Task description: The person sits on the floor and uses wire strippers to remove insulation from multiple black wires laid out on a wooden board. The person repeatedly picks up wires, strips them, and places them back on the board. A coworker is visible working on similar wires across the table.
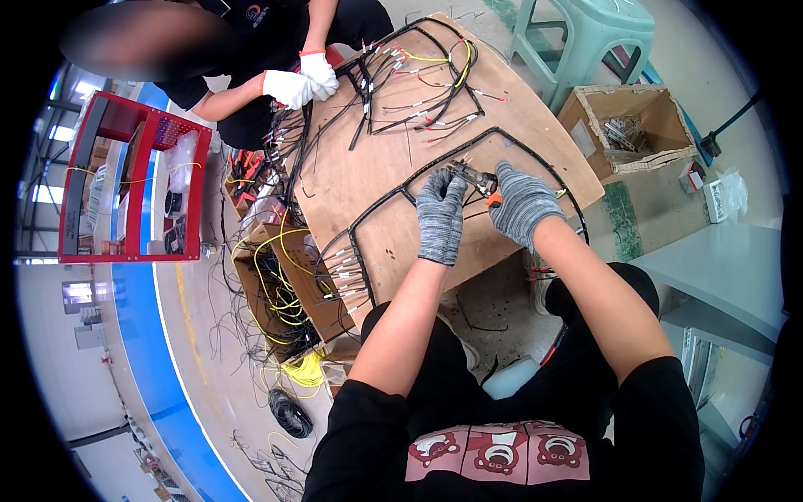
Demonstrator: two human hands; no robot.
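Note:
My right hand, in a grey knit glove, is closed round a pair of pliers with an orange handle. The metal jaws point left, toward my left hand. That hand wears a matching glove, and its fingers are pinched together at a thin wire by the jaws. Its coppery tip shows just above the tool; most of the wire is hidden by the glove. Beneath both hands, a black-wrapped wire harness runs over the wooden board in a bent outline.
Across the board, a co-worker's white-gloved hands are at another wire bundle. A cardboard box of metal parts and a green stool stand right. Left are a box of cables and a red rack.

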